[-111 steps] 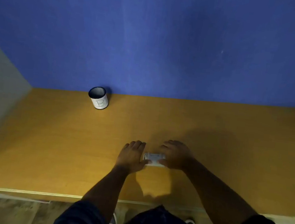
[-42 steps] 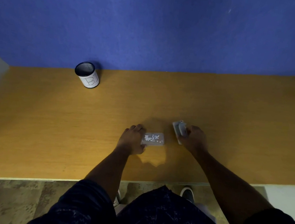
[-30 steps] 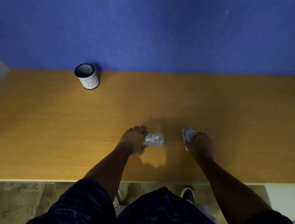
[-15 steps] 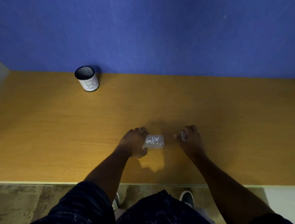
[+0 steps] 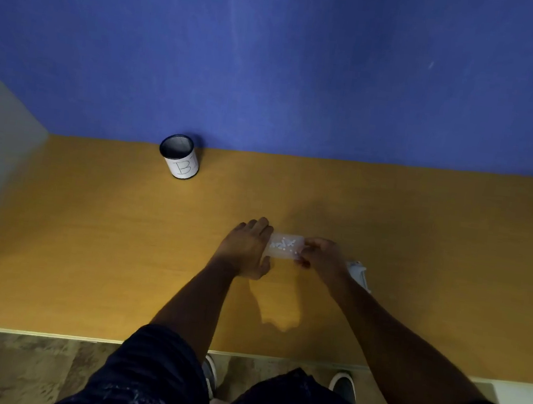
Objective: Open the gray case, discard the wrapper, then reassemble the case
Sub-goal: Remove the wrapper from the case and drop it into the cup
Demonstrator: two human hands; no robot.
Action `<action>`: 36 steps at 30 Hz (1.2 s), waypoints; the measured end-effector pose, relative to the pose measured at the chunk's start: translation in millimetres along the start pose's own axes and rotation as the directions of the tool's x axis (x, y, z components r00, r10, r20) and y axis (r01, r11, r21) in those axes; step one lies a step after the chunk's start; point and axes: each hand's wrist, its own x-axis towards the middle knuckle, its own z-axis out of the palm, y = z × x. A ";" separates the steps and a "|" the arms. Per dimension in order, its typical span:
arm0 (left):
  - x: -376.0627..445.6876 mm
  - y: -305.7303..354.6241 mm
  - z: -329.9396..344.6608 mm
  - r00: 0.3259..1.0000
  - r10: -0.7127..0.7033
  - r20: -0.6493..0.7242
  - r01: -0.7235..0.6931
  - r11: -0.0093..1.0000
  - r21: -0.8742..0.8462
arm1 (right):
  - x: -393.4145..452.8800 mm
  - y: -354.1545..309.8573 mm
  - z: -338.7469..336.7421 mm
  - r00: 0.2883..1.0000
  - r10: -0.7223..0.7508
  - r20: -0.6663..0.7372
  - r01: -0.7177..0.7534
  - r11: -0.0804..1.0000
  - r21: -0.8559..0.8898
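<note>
The cup by the blue wall carries a label with a single hand-drawn letter B; it stands upright at the back edge of the table, open at the top, and its dark inside shows nothing that can be made out. No other writing is legible; the white marks in the tray are small specks and short strokes, too fine to read as anything. That tray, the open lower half of the gray case, lies flat on the table in front of the person, its long side running left to right. The left hand rests against the tray's left end, fingers curled over the far corner and thumb at the near side, holding it there. The right hand meets the tray's right end with fingertips bent in at the rim; whether they pinch the wrapper or only the tray edge cannot be told. The lid, pale gray, lies on the table just right of the right wrist, partly hidden by the forearm and apart from the tray. The table is bare to the left of the hands as far as the cup, and bare to the right as well. Its front edge runs below the forearms, with the floor beneath.
</note>
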 end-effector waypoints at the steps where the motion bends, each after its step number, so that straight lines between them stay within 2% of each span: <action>1: 0.6 -5.2 -3.0 1.000 -0.011 -0.023 0.011 1.000 -0.009 | 2.8 -3.7 3.1 1.000 0.021 0.008 -0.021 0.998 0.064; 3: 2.1 -18.5 -8.1 0.997 -0.046 -0.064 0.044 0.999 -0.025 | 10.8 -13.5 11.7 0.998 0.047 0.032 -0.052 0.986 0.156; 8: 1.6 -51.9 -17.9 0.970 -0.186 -0.157 0.176 0.981 -0.077 | 33.2 -47.3 41.9 0.998 0.046 0.036 -0.053 0.966 0.254; 15: 0.5 -120.1 -26.0 0.854 -0.428 -0.295 0.398 0.903 -0.158 | 74.7 -104.0 99.7 0.999 -0.023 -0.023 0.030 0.948 0.317; 18: 4.2 -156.8 -27.5 0.803 -0.527 -0.278 0.498 0.850 -0.173 | 96.0 -130.9 130.2 0.998 -0.046 -0.049 0.059 0.946 0.319; 23: 10.1 -200.5 -22.1 0.740 -0.651 -0.172 0.613 0.757 -0.227 | 128.0 -167.6 172.8 0.996 -0.082 -0.041 0.091 0.928 0.362; 27: 15.1 -230.1 -12.3 0.724 -0.681 -0.110 0.643 0.724 -0.252 | 153.0 -191.7 203.8 0.996 -0.070 -0.051 0.083 0.952 0.294; 32: 21.2 -247.8 -1.2 0.714 -0.683 -0.152 0.626 0.720 -0.298 | 184.6 -203.4 233.4 0.993 -0.083 -0.088 0.095 0.984 0.153; 36: 23.5 -249.0 2.3 0.701 -0.691 -0.178 0.618 0.713 -0.332 | 193.7 -212.4 243.6 0.978 -0.176 -0.114 0.167 0.983 -0.082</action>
